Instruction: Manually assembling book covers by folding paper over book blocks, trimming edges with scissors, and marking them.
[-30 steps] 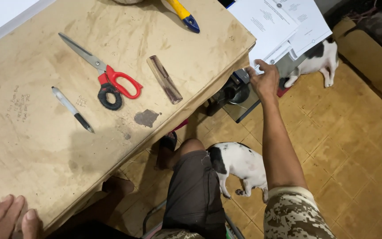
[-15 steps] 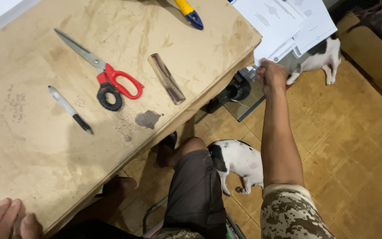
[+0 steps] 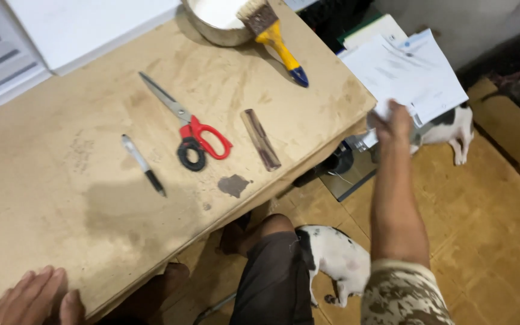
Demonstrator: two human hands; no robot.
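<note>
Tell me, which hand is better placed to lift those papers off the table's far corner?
Probably the right hand: it already grips the papers. The left hand rests flat on the table at its near edge, far from them.

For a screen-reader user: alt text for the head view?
The right hand grips white paper sheets beyond the edge of a worn wooden table; the left hand rests on its near edge. Scissors and a pen lie between.

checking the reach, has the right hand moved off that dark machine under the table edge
Yes. The right hand has lifted from the dark machine up to the white papers, past the table corner.
</note>
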